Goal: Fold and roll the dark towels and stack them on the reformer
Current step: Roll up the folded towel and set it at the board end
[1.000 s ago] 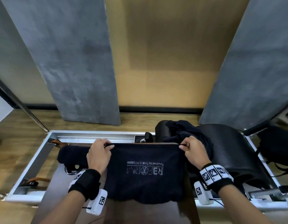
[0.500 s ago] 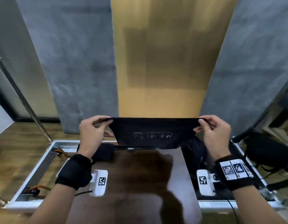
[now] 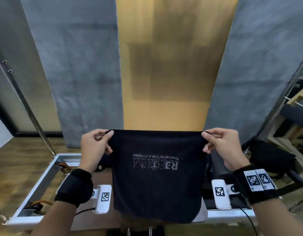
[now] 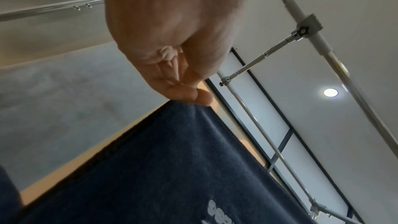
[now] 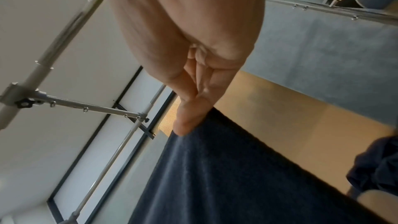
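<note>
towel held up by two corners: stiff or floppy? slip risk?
Likely floppy: the towel hangs from both hands, its top edge sagging between them. Probably light, since fingertip pinches by left hand and right hand carry it. Terry nap suggests little slip.

1. The head view looks forward and down from above, over both forearms, onto the dark towel [image 3: 156,181] held up between the left hand [image 3: 94,149] and right hand [image 3: 222,149], with the reformer [image 3: 45,183] frame below and the wall panels [image 3: 82,74] beyond.
2. The left wrist view sits very close under the left hand [image 4: 172,37], looking along it and upward, past the towel's corner [image 4: 183,168] toward the ceiling light [image 4: 330,92].
3. The right wrist view mirrors it, close under the right hand [image 5: 189,40], facing up past metal poles [image 5: 71,26].
4. All three views share the towel's top edge and the pinching fingers [image 5: 189,117].
</note>
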The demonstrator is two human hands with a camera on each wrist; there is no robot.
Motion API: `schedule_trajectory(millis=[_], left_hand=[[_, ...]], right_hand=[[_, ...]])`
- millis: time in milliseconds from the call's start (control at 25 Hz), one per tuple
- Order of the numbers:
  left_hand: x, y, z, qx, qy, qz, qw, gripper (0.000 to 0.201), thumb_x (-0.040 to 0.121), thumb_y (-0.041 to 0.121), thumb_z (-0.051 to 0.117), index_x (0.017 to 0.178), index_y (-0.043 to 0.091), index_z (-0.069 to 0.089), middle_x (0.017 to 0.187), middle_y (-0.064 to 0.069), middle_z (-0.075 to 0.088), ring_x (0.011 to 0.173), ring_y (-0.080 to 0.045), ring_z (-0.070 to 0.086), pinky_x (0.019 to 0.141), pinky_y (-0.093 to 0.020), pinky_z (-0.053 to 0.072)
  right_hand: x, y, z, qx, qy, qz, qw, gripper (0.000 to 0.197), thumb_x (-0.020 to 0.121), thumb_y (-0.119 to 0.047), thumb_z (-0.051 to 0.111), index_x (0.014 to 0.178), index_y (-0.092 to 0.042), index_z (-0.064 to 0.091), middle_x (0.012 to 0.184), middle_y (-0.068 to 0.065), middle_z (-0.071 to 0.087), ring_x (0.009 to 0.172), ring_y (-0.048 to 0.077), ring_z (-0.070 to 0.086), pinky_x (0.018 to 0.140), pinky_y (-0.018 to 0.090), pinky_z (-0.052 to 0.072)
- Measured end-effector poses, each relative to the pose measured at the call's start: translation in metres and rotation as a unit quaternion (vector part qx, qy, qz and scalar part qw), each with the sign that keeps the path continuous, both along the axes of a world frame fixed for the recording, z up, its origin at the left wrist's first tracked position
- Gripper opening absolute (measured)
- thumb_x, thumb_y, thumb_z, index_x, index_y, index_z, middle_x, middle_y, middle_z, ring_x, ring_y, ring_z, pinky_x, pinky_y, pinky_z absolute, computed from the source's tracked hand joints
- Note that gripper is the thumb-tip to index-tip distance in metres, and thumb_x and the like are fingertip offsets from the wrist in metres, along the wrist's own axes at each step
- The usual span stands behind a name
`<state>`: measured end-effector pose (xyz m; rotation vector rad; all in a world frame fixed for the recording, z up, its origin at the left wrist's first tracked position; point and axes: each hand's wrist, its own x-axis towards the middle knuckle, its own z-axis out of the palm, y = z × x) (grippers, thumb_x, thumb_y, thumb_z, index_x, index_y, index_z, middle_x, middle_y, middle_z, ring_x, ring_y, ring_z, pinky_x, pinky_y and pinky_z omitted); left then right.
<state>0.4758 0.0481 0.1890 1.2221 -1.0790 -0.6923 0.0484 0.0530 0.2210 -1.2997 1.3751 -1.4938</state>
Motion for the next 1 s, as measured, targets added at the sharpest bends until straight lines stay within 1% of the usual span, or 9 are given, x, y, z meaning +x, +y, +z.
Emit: schedule_trajectory(millis=[80, 200, 320, 520, 600, 720, 800, 880, 1000], left_hand=[[-0.001, 0.0, -0.008, 0.033, 0.01, -0.022, 0.999, 0.014, 0.098, 0.015, 0.076, 0.096, 0.004, 0.069, 0.065, -0.018, 0.069, 0.051, -0.027, 0.072, 0.044, -0.028, 0.055], [-0.008, -0.007, -0.009, 0.021, 0.083, -0.06, 0.995, 0.011, 0.101, 0.01, 0.071, 0.097, 0.001, 0.067, 0.093, -0.02, 0.074, 0.086, -0.036, 0.081, 0.071, -0.033, 0.067], [-0.014, -0.013, -0.009, -0.029, 0.119, -0.062, 0.99, 0.01, 0.101, 0.009, 0.071, 0.095, 0.002, 0.07, 0.097, -0.019, 0.077, 0.098, -0.035, 0.079, 0.084, -0.031, 0.064], [-0.005, 0.008, -0.066, 0.011, 0.123, -0.079, 0.989, 0.015, 0.102, 0.016, 0.07, 0.098, 0.003, 0.077, 0.099, -0.019, 0.079, 0.096, -0.035, 0.079, 0.085, -0.034, 0.065], [-0.002, 0.026, -0.111, 0.08, 0.101, -0.063, 0.99, 0.022, 0.105, 0.017, 0.065, 0.098, 0.001, 0.078, 0.099, -0.019, 0.08, 0.093, -0.037, 0.079, 0.081, -0.035, 0.065], [-0.006, 0.058, -0.188, 0.227, 0.057, -0.041, 0.971, 0.028, 0.106, 0.011, 0.061, 0.088, -0.005, 0.075, 0.091, -0.026, 0.078, 0.083, -0.044, 0.077, 0.065, -0.027, 0.064], [-0.006, 0.075, -0.228, 0.32, 0.02, -0.047, 0.946, 0.031, 0.107, 0.011, 0.059, 0.084, -0.006, 0.071, 0.086, -0.025, 0.077, 0.069, -0.045, 0.075, 0.05, -0.025, 0.058], [-0.002, 0.082, -0.245, 0.354, -0.071, -0.066, 0.93, 0.033, 0.108, 0.017, 0.059, 0.082, 0.0, 0.07, 0.075, -0.011, 0.078, 0.053, -0.042, 0.071, 0.038, -0.024, 0.047], [-0.001, 0.066, -0.238, 0.324, -0.273, -0.075, 0.903, 0.034, 0.105, 0.032, 0.063, 0.075, 0.018, 0.071, 0.065, 0.01, 0.075, 0.053, -0.017, 0.07, 0.053, -0.032, 0.058]], right_hand=[[0.007, -0.001, -0.005, 0.025, -0.025, 0.015, 0.999, 0.014, 0.093, -0.002, 0.074, 0.099, 0.009, 0.067, 0.075, 0.029, 0.069, 0.063, 0.039, 0.076, 0.056, 0.034, 0.062], [0.018, -0.009, -0.006, 0.001, -0.032, 0.007, 0.999, 0.006, 0.097, 0.004, 0.067, 0.095, 0.01, 0.066, 0.085, 0.024, 0.07, 0.084, 0.038, 0.078, 0.08, 0.038, 0.065], [0.021, -0.011, -0.007, -0.032, -0.06, -0.015, 0.998, 0.007, 0.097, 0.005, 0.066, 0.099, 0.012, 0.067, 0.096, 0.027, 0.071, 0.091, 0.034, 0.078, 0.087, 0.037, 0.064], [0.016, 0.017, -0.057, -0.006, -0.099, -0.004, 0.995, 0.012, 0.097, -0.006, 0.07, 0.094, 0.002, 0.078, 0.098, 0.022, 0.077, 0.095, 0.032, 0.078, 0.088, 0.036, 0.063], [0.016, 0.034, -0.095, 0.051, -0.102, -0.01, 0.993, 0.02, 0.1, -0.011, 0.067, 0.088, -0.002, 0.082, 0.096, 0.017, 0.079, 0.097, 0.027, 0.077, 0.089, 0.039, 0.063], [0.019, 0.059, -0.162, 0.183, -0.043, -0.04, 0.981, 0.027, 0.1, -0.007, 0.065, 0.079, 0.0, 0.082, 0.089, 0.013, 0.08, 0.098, 0.029, 0.076, 0.093, 0.047, 0.061], [0.022, 0.073, -0.198, 0.288, -0.001, -0.039, 0.957, 0.031, 0.1, -0.005, 0.063, 0.074, 0.003, 0.08, 0.083, 0.013, 0.08, 0.095, 0.034, 0.075, 0.081, 0.044, 0.064], [0.022, 0.081, -0.215, 0.373, 0.029, -0.02, 0.927, 0.031, 0.101, -0.007, 0.061, 0.079, 0.008, 0.077, 0.078, 0.012, 0.079, 0.081, 0.035, 0.075, 0.06, 0.036, 0.062], [0.015, 0.071, -0.215, 0.415, 0.104, 0.009, 0.904, 0.026, 0.1, -0.015, 0.061, 0.088, 0.004, 0.072, 0.075, 0.009, 0.079, 0.043, 0.027, 0.061, 0.038, 0.022, 0.041]])
